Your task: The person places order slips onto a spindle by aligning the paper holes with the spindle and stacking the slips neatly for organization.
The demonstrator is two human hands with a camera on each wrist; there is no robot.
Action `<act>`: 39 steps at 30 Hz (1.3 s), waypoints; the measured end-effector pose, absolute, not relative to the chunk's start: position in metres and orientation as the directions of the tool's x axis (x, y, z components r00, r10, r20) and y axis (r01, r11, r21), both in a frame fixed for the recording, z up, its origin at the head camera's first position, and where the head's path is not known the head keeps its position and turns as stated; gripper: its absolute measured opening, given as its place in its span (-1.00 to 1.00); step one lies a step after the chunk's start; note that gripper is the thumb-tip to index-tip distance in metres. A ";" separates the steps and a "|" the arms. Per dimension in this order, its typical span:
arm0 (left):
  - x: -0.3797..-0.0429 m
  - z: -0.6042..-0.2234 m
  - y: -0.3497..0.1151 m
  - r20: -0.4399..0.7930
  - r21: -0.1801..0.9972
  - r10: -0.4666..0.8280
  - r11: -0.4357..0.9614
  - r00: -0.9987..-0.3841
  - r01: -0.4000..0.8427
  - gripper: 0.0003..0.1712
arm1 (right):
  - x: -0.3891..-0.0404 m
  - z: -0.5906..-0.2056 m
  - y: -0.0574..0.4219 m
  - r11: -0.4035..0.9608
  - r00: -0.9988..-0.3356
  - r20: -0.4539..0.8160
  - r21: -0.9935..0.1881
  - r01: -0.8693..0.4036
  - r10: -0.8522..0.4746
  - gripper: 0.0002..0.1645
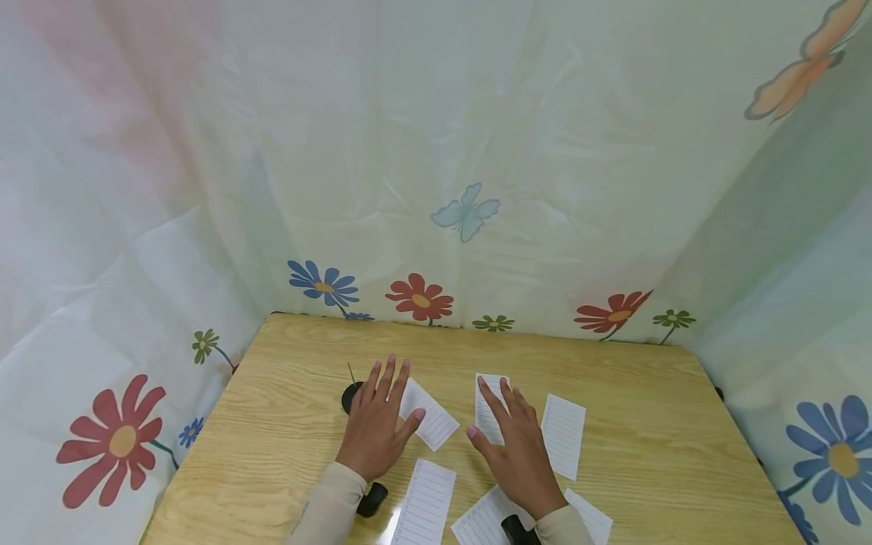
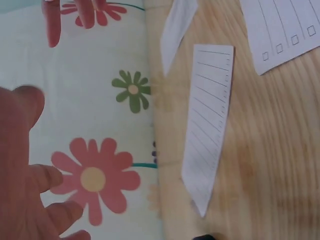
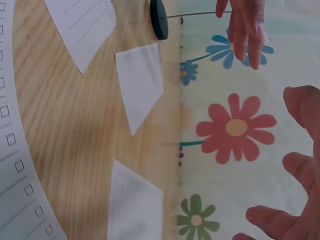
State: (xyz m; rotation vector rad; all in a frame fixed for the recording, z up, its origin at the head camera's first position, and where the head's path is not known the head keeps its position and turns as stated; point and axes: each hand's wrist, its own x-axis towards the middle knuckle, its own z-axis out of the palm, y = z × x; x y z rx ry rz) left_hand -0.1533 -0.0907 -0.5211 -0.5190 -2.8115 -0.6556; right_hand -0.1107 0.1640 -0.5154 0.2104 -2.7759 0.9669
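Several white lined paper slips lie spread over the wooden table. My left hand (image 1: 375, 431) is held above the table with straight, spread fingers, beside a tilted slip (image 1: 431, 420) and partly over a black round base with a thin upright rod (image 3: 159, 20), like a bill spike. My right hand (image 1: 521, 454) also has its fingers spread and overlaps a slip (image 1: 487, 420) in the head view. Right of it lies another slip (image 1: 564, 435). Both wrist views show the hands raised off the tabletop, holding nothing. Small checkboxes run along a nearer slip (image 3: 7, 150).
Nearer me lie a long slip (image 1: 422, 503), a slip (image 1: 480, 522) partly under the right wrist, and one more slip (image 1: 591, 517) at the right. A flower-printed curtain (image 1: 531, 250) stands behind the wooden table (image 1: 647, 424) and along its sides.
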 end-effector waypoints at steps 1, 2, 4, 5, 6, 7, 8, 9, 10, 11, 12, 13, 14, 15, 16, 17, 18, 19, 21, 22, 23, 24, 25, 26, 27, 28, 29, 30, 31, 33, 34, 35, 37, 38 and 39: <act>-0.154 -0.523 -0.092 0.276 0.395 0.280 0.839 -0.919 0.374 -0.08 | -0.112 -0.518 0.163 0.766 -0.970 0.233 -0.610 -0.203 -0.072 -0.06; -0.155 -0.525 -0.093 0.286 0.402 0.270 0.837 -0.919 0.371 -0.09 | -0.114 -0.520 0.163 0.756 -0.969 0.237 -0.620 -0.210 -0.074 -0.05; -0.157 -0.528 -0.096 0.295 0.415 0.251 0.836 -0.922 0.360 -0.10 | -0.116 -0.524 0.161 0.741 -0.965 0.251 -0.632 -0.224 -0.077 -0.04; -0.158 -0.530 -0.097 0.297 0.416 0.243 0.837 -0.923 0.355 -0.11 | -0.118 -0.525 0.161 0.735 -0.963 0.257 -0.638 -0.230 -0.078 -0.04; -0.159 -0.532 -0.098 0.297 0.417 0.237 0.839 -0.925 0.349 -0.11 | -0.119 -0.527 0.160 0.732 -0.962 0.261 -0.640 -0.233 -0.078 -0.04; -0.160 -0.533 -0.099 0.298 0.418 0.231 0.841 -0.926 0.344 -0.11 | -0.120 -0.528 0.159 0.731 -0.961 0.264 -0.640 -0.235 -0.078 -0.04; -0.161 -0.535 -0.100 0.297 0.418 0.225 0.843 -0.928 0.338 -0.11 | -0.120 -0.530 0.159 0.731 -0.961 0.265 -0.640 -0.236 -0.077 -0.04; -0.162 -0.536 -0.101 0.294 0.417 0.220 0.846 -0.930 0.332 -0.11 | -0.121 -0.531 0.158 0.730 -0.961 0.265 -0.642 -0.235 -0.076 -0.03; -0.163 -0.537 -0.102 0.295 0.418 0.216 0.847 -0.931 0.329 -0.10 | -0.122 -0.532 0.158 0.729 -0.962 0.263 -0.643 -0.232 -0.074 -0.03; -0.163 -0.537 -0.102 0.293 0.423 0.211 0.846 -0.933 0.324 -0.10 | -0.122 -0.532 0.157 0.729 -0.963 0.259 -0.646 -0.228 -0.072 -0.03; -0.164 -0.538 -0.103 0.293 0.426 0.208 0.845 -0.933 0.323 -0.10 | -0.122 -0.533 0.157 0.728 -0.965 0.254 -0.648 -0.223 -0.069 -0.02; -0.164 -0.538 -0.103 0.293 0.433 0.205 0.842 -0.934 0.321 -0.11 | -0.123 -0.534 0.156 0.727 -0.966 0.249 -0.652 -0.218 -0.066 -0.01; -0.164 -0.539 -0.103 0.294 0.442 0.202 0.838 -0.934 0.320 -0.11 | -0.123 -0.534 0.156 0.723 -0.967 0.245 -0.657 -0.213 -0.063 -0.01; -0.165 -0.540 -0.103 0.298 0.447 0.198 0.836 -0.934 0.319 -0.12 | -0.124 -0.535 0.155 0.721 -0.968 0.242 -0.661 -0.210 -0.060 -0.01; -0.165 -0.541 -0.104 0.300 0.455 0.193 0.832 -0.934 0.318 -0.13 | -0.124 -0.536 0.155 0.719 -0.969 0.241 -0.664 -0.207 -0.057 -0.01; -0.165 -0.542 -0.104 0.307 0.461 0.187 0.829 -0.933 0.318 -0.15 | -0.125 -0.537 0.154 0.716 -0.969 0.242 -0.667 -0.207 -0.055 -0.01; -0.166 -0.544 -0.104 0.317 0.467 0.181 0.825 -0.931 0.319 -0.16 | -0.126 -0.538 0.154 0.712 -0.968 0.246 -0.670 -0.209 -0.053 -0.01; -0.166 -0.546 -0.105 0.326 0.478 0.173 0.818 -0.929 0.320 -0.18 | -0.126 -0.539 0.153 0.710 -0.967 0.250 -0.671 -0.212 -0.052 -0.02; -0.168 -0.549 -0.106 0.346 0.492 0.162 0.808 -0.924 0.326 -0.20 | -0.128 -0.541 0.152 0.707 -0.964 0.262 -0.672 -0.219 -0.049 -0.03; -0.168 -0.550 -0.106 0.353 0.502 0.157 0.800 -0.922 0.328 -0.21 | -0.129 -0.541 0.152 0.705 -0.963 0.266 -0.674 -0.220 -0.047 -0.04; -0.169 -0.552 -0.107 0.360 0.510 0.153 0.794 -0.920 0.331 -0.22 | -0.130 -0.542 0.151 0.705 -0.962 0.271 -0.674 -0.222 -0.045 -0.04; -0.170 -0.553 -0.107 0.367 0.517 0.151 0.787 -0.918 0.336 -0.21 | -0.130 -0.542 0.151 0.704 -0.961 0.275 -0.674 -0.224 -0.042 -0.05; -0.171 -0.554 -0.108 0.372 0.524 0.149 0.781 -0.916 0.340 -0.21 | -0.131 -0.543 0.151 0.703 -0.960 0.278 -0.674 -0.225 -0.040 -0.05; -0.171 -0.555 -0.108 0.374 0.530 0.148 0.776 -0.916 0.342 -0.22 | -0.132 -0.543 0.150 0.702 -0.959 0.281 -0.675 -0.226 -0.039 -0.06; -0.172 -0.557 -0.109 0.377 0.533 0.146 0.773 -0.915 0.343 -0.22 | -0.133 -0.544 0.150 0.699 -0.958 0.283 -0.678 -0.228 -0.039 -0.06; -0.173 -0.557 -0.109 0.382 0.539 0.142 0.768 -0.913 0.345 -0.22 | -0.133 -0.545 0.149 0.697 -0.958 0.285 -0.679 -0.231 -0.039 -0.07; -0.173 -0.558 -0.109 0.387 0.543 0.137 0.766 -0.912 0.345 -0.23 | -0.134 -0.546 0.149 0.697 -0.957 0.289 -0.678 -0.234 -0.041 -0.07; -0.174 -0.560 -0.110 0.391 0.546 0.131 0.763 -0.911 0.344 -0.23 | -0.135 -0.547 0.148 0.695 -0.955 0.292 -0.678 -0.238 -0.042 -0.08; -0.174 -0.561 -0.110 0.392 0.552 0.123 0.761 -0.912 0.340 -0.24 | -0.135 -0.547 0.148 0.696 -0.954 0.297 -0.676 -0.241 -0.042 -0.09; -0.175 -0.562 -0.110 0.398 0.559 0.104 0.760 -0.911 0.331 -0.25 | -0.137 -0.549 0.146 0.697 -0.951 0.308 -0.673 -0.246 -0.038 -0.11; -0.176 -0.563 -0.110 0.399 0.563 0.094 0.760 -0.912 0.325 -0.26 | -0.137 -0.549 0.146 0.700 -0.949 0.314 -0.671 -0.247 -0.034 -0.12; -0.176 -0.564 -0.110 0.399 0.564 0.083 0.763 -0.913 0.316 -0.28 | -0.138 -0.549 0.145 0.703 -0.948 0.317 -0.668 -0.246 -0.030 -0.13; -0.177 -0.565 -0.110 0.395 0.572 0.063 0.764 -0.917 0.299 -0.32 | -0.139 -0.550 0.143 0.708 -0.947 0.321 -0.665 -0.236 -0.015 -0.17; -0.178 -0.565 -0.110 0.392 0.575 0.054 0.765 -0.918 0.290 -0.34 | -0.139 -0.550 0.143 0.710 -0.948 0.319 -0.666 -0.229 -0.006 -0.19; -0.179 -0.565 -0.110 0.387 0.579 0.043 0.766 -0.921 0.279 -0.37 | -0.140 -0.550 0.142 0.712 -0.949 0.316 -0.667 -0.220 0.003 -0.21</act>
